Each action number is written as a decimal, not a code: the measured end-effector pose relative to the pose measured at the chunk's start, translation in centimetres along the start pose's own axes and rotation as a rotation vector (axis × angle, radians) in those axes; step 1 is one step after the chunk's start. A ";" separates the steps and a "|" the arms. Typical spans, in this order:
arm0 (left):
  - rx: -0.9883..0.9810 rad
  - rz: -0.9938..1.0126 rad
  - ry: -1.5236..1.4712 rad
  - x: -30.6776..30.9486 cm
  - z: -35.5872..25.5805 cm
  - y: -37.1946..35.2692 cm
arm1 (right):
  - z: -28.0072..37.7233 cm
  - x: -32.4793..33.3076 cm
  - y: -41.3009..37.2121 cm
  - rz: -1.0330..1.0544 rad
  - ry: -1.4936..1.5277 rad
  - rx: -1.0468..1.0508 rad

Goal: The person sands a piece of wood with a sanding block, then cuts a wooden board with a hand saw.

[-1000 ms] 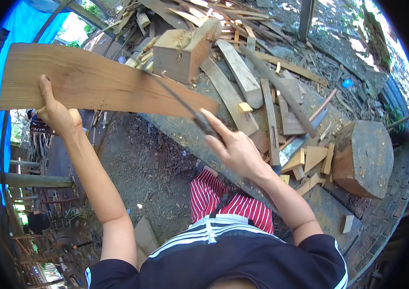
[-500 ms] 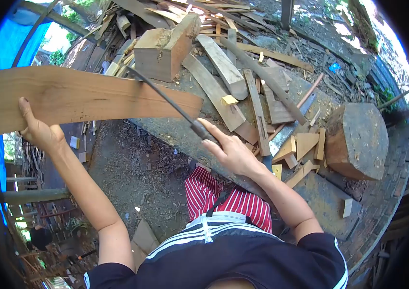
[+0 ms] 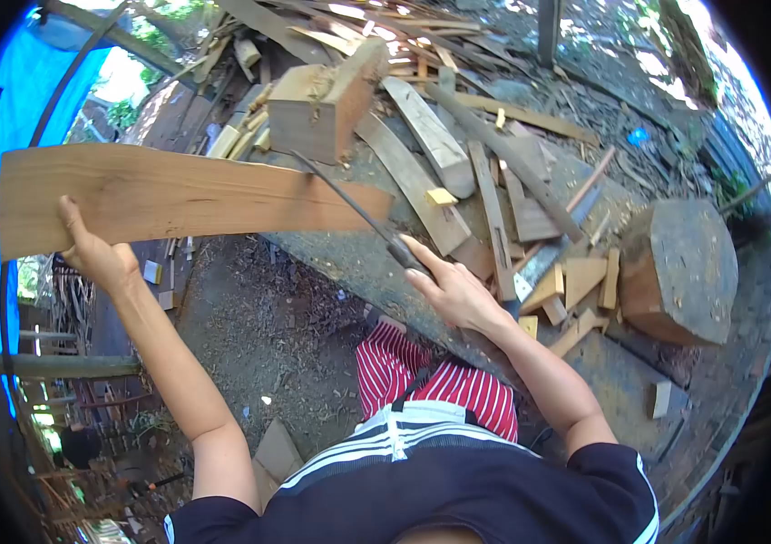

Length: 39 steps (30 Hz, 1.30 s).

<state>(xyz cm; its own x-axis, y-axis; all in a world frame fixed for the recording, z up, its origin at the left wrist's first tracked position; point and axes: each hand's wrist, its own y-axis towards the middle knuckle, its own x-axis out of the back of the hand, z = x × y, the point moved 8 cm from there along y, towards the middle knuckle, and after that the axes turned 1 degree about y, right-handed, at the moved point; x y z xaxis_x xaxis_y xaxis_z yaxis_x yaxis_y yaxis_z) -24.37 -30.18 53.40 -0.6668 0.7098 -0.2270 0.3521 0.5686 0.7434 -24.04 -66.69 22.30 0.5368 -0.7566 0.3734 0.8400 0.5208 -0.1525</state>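
Note:
My left hand grips a long, smooth wooden board near its wide left end, thumb on the upper face and fingers underneath. The board narrows toward the right, where its tip overlaps the workbench edge in view. My right hand is wrapped around the dark handle of a machete, index finger stretched along it. Its thin blade slants up and left across the board's narrow part, seen nearly edge-on.
The worn workbench carries a large wood block, a round stump, a handsaw, planks and several small offcuts. Scrap wood lies piled behind. A blue tarp hangs at left. Shavings litter the ground.
The board and the blade appear shifted slightly right and down, together with the whole view. Both hands keep their holds, and the blade still crosses the board's narrow part.

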 end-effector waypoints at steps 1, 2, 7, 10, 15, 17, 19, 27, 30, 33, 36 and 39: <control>0.045 0.017 -0.001 0.4 0.6 -0.1 | 0.5 -0.5 -0.6 -0.003 0.012 -0.031; 0.116 0.032 -0.013 0.5 1.1 0.1 | 3.2 0.0 -0.9 0.005 -0.016 -0.003; 0.104 0.088 -0.072 -0.1 0.9 0.3 | 7.2 1.6 -1.7 0.079 -0.032 0.073; 0.054 0.060 -0.054 0.9 0.4 -0.3 | 0.2 1.0 -1.1 0.006 -0.061 -0.031; 0.056 0.035 0.007 -1.6 -0.3 -0.7 | 2.8 0.8 -1.3 -0.075 -0.026 0.063; 0.098 0.062 -0.012 -1.9 0.5 -0.4 | 6.9 2.1 -1.7 -0.038 0.033 0.105; 0.021 0.133 -0.064 -2.4 0.1 0.2 | 7.7 1.6 -1.6 -0.006 0.104 0.170; 0.026 0.024 -0.032 -0.7 -0.1 -0.2 | 5.4 0.4 -1.7 0.037 0.092 0.045; 0.078 0.102 -0.079 -1.5 -0.3 -0.8 | 10.3 1.9 -2.7 0.062 0.027 0.155; 0.057 0.095 -0.040 -1.4 -0.4 -0.9 | 6.6 0.9 -2.0 0.008 0.070 0.122; 0.026 0.020 0.006 0.4 -0.2 -0.7 | 1.5 0.0 -1.5 0.059 -0.008 -0.049; 0.038 0.092 -0.055 -0.2 -0.6 -1.0 | 2.3 -0.3 -1.2 -0.039 -0.009 0.026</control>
<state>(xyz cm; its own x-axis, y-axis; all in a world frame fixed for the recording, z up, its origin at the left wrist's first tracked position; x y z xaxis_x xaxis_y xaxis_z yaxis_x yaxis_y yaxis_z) -25.00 -31.11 53.05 -0.5937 0.7809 -0.1944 0.4352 0.5148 0.7386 -25.36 -66.15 24.42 0.5025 -0.7731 0.3871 0.8580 0.5009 -0.1136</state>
